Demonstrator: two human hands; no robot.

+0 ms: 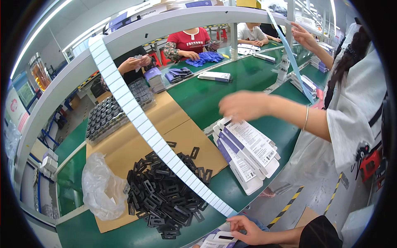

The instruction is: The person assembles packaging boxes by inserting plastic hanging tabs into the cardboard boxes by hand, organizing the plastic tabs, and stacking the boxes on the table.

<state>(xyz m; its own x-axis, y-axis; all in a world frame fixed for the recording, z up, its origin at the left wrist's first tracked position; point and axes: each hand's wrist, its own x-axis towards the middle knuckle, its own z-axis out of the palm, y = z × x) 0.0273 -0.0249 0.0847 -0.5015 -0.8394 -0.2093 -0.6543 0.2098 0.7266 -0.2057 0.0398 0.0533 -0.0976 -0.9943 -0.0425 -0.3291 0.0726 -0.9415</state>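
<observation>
a crumpled clear plastic bag (99, 188) lies on flat tan cardboard (171, 118); black-and-yellow striped tape (286, 207) runs along the grey floor (311, 197).

A white, dark-slotted box (215, 242) slants at the lower edge, partly cropped

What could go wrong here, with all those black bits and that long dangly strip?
The long pale strip comes down close to the wearer's right hand, so it could snag or get tugged. The black pieces lie in a loose heap, spilling off the cardboard onto the green table, so a bump might scatter some. The fanned cartons lie at the table's edge, with a co-worker's blurred hand near their far end, so a knock might drop some.
</observation>
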